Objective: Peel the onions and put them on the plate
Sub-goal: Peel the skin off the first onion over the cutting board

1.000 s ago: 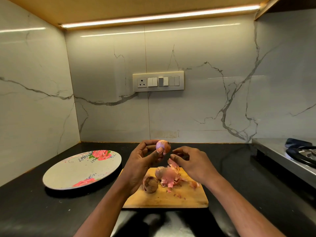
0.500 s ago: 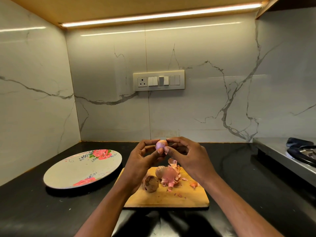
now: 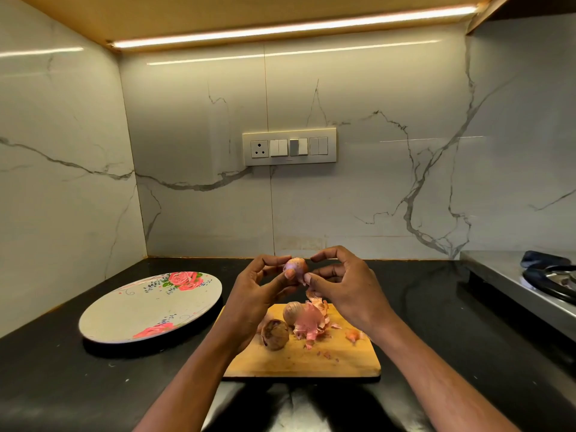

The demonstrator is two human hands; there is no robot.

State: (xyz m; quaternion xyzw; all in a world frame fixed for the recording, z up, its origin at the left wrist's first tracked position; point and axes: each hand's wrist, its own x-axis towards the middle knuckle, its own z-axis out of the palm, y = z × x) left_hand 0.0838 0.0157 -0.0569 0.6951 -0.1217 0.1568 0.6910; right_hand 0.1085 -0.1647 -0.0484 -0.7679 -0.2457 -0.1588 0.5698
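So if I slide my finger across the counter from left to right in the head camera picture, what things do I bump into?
Flowered plate → wooden cutting board with its two unpeeled onions and pink skins → steel stove at the right edge.

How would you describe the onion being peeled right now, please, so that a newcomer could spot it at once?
Start at the wooden board on the black counter, right of the floral plate. Look just above its far edge, where the left hand and right hand meet: the small pinkish onion is pinched there. Unlike the two brown-skinned onions on the board, it is held in the air.
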